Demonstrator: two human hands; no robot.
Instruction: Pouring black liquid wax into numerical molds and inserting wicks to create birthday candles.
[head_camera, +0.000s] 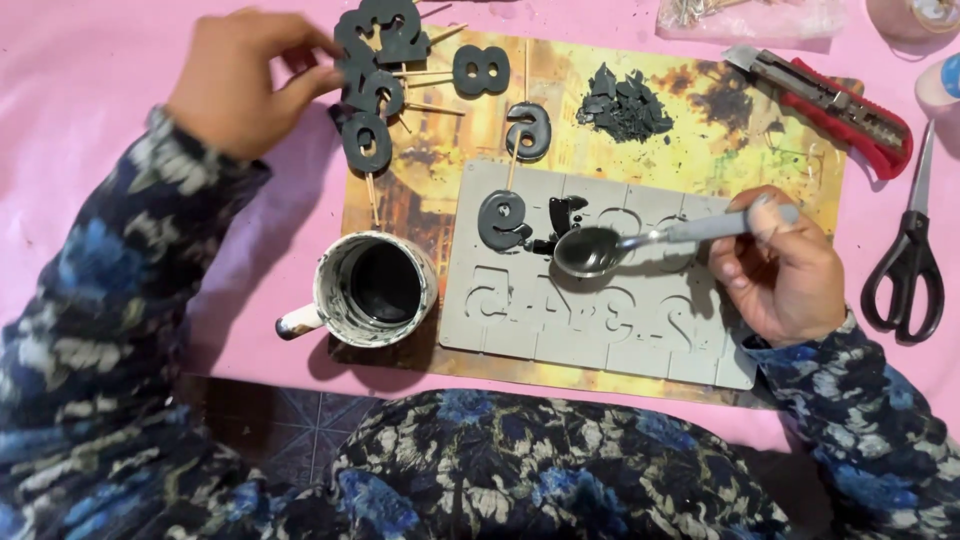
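Right hand pinches a spoon of black liquid over a grey number mould, likely to drip outside the cavities if tilted; left hand grips black cast numbers.

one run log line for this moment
right hand: holds spoon over grey number mould | left hand: on black number pieces | mug: left of mould
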